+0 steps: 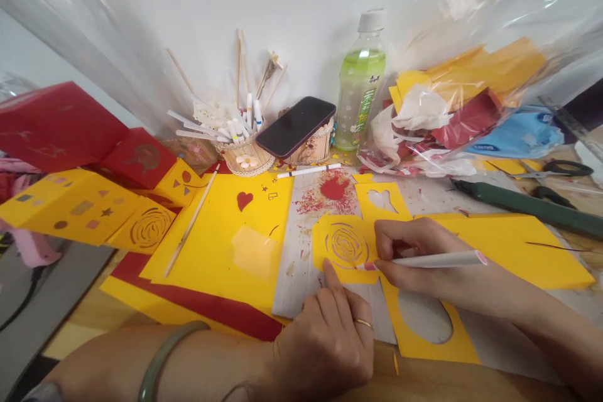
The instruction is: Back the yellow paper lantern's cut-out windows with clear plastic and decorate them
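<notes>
My right hand point(419, 251) grips a slim white marker pen point(438, 259) with a pink tip and pink end. Its tip touches the lower right of a rose pattern with slits in a small yellow card point(325, 235). My left hand point(330, 333) rests at the card's lower left, index finger stretched onto it and the other fingers curled; the thumb is hidden. Under the card lies a grey board point(294, 276), stained red. Next to it are a yellow card with a butterfly-shaped hole point(400, 204) and a yellow sheet with a round hole point(409, 345).
Left lie a large yellow sheet point(221, 220), a thin stick point(192, 220), and red and yellow folded paper boxes point(61, 132). Behind stand a basket of markers point(245, 157), a phone point(299, 125) and a drink bottle point(362, 81). Scissors point(565, 168) and a dark green tool point(513, 198) lie right.
</notes>
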A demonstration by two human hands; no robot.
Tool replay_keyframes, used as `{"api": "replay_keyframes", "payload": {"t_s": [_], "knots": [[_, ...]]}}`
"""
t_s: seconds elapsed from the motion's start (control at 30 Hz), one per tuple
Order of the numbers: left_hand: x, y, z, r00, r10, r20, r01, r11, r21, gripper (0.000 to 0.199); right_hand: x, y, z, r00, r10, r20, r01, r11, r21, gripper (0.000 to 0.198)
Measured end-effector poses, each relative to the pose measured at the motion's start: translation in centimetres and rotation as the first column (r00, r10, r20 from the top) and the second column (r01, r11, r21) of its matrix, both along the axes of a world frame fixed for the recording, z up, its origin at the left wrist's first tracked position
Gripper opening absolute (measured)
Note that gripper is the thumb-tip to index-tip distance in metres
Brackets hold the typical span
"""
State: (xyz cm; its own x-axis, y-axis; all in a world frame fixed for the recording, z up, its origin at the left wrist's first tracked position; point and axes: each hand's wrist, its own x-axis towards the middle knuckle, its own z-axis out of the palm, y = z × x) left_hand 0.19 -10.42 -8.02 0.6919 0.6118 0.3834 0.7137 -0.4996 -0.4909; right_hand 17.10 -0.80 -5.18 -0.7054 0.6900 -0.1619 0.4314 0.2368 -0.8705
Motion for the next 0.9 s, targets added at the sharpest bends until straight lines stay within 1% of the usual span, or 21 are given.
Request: {"api": "replay_keyframes", "payload": {"t_s": [0.13, 0.27, 0.33, 0.37, 0.43, 0.5, 0.57, 0.6, 0.63, 0.67, 0.7, 0.73, 0.77, 0.8, 0.83, 0.87, 0.9], "knots": [[-0.1, 0.0, -0.2, 1.000, -0.004, 0.018, 0.004, 1.000, 0.028, 0.015, 0.1, 0.1, 0.2, 1.000, 0.007, 0.002, -0.007, 1.000, 0.031, 0.022], [-0.1, 0.0, -0.3, 1.000, -0.012, 0.025, 0.010, 0.999, 0.047, 0.015, -0.1, 0.2, 0.3, 1.000, -0.015, 0.009, 0.015, 1.000, 0.012, 0.021], [0.0, -0.1, -0.4, 1.000, -0.014, 0.025, 0.013, 0.999, 0.044, 0.014, 0.1, 0.3, 0.3, 0.995, -0.092, -0.043, 0.092, 0.996, -0.004, 0.022], [-0.1, -0.1, -0.4, 0.999, -0.011, 0.031, 0.010, 0.999, 0.038, 0.013, 0.2, 0.5, 0.4, 0.982, -0.159, -0.099, 0.160, 0.987, -0.004, 0.023], [-0.3, 0.0, -0.1, 0.998, 0.001, 0.059, -0.002, 1.000, 0.005, 0.015, 0.7, 0.8, 0.7, 0.912, -0.318, -0.257, 0.332, 0.943, 0.013, 0.025], [-0.8, 0.5, 0.8, 0.992, -0.015, 0.123, 0.021, 0.999, -0.047, 0.018, 1.1, 1.1, 1.0, 0.808, -0.441, -0.391, 0.492, 0.870, 0.035, 0.027], [-1.7, 1.3, 2.5, 0.968, -0.058, 0.242, 0.087, 0.990, -0.110, 0.021, 1.3, 1.2, 1.3, 0.721, -0.516, -0.462, 0.594, 0.804, 0.030, 0.028], [-2.1, 1.7, 3.6, 0.947, -0.051, 0.317, 0.102, 0.984, -0.149, 0.022, 1.4, 1.1, 1.5, 0.694, -0.534, -0.483, 0.617, 0.787, 0.017, 0.028], [-2.6, 2.3, 4.7, 0.911, -0.025, 0.412, 0.122, 0.970, -0.209, 0.023, 1.3, 1.0, 1.6, 0.671, -0.543, -0.504, 0.628, 0.778, -0.002, 0.027], [-3.0, 2.8, 5.8, 0.850, 0.021, 0.526, 0.151, 0.947, -0.282, 0.027, 1.2, 0.8, 1.7, 0.650, -0.544, -0.531, 0.631, 0.775, -0.021, 0.026], [-3.4, 3.3, 6.7, 0.766, 0.122, 0.631, 0.171, 0.907, -0.384, 0.032, 1.1, 0.6, 1.9, 0.636, -0.528, -0.563, 0.621, 0.783, -0.032, 0.024], [-3.8, 3.9, 7.5, 0.657, 0.236, 0.716, 0.211, 0.854, -0.475, 0.035, 1.0, 0.4, 2.0, 0.629, -0.501, -0.594, 0.602, 0.798, -0.034, 0.023], [-4.1, 4.4, 8.0, 0.526, 0.335, 0.781, 0.274, 0.803, -0.529, 0.037, 1.0, 0.2, 2.1, 0.625, -0.468, -0.625, 0.578, 0.815, -0.033, 0.022], [-4.3, 4.9, 8.3, 0.398, 0.425, 0.813, 0.343, 0.753, -0.561, 0.034, 1.0, 0.0, 2.2, 0.623, -0.433, -0.652, 0.547, 0.836, -0.033, 0.020], [-4.5, 5.4, 8.3, 0.285, 0.496, 0.820, 0.413, 0.709, -0.572, 0.029, 1.0, -0.2, 2.3, 0.622, -0.399, -0.674, 0.515, 0.856, -0.031, 0.018], [-4.6, 5.8, 8.2, 0.197, 0.549, 0.812, 0.473, 0.672, -0.569, 0.020, 1.1, -0.3, 2.4, 0.624, -0.374, -0.686, 0.489, 0.872, -0.030, 0.018], [-4.6, 6.2, 7.9, 0.145, 0.595, 0.791, 0.519, 0.635, -0.573, 0.015, 1.1, -0.4, 2.5, 0.628, -0.363, -0.688, 0.478, 0.878, -0.028, 0.020]]}}
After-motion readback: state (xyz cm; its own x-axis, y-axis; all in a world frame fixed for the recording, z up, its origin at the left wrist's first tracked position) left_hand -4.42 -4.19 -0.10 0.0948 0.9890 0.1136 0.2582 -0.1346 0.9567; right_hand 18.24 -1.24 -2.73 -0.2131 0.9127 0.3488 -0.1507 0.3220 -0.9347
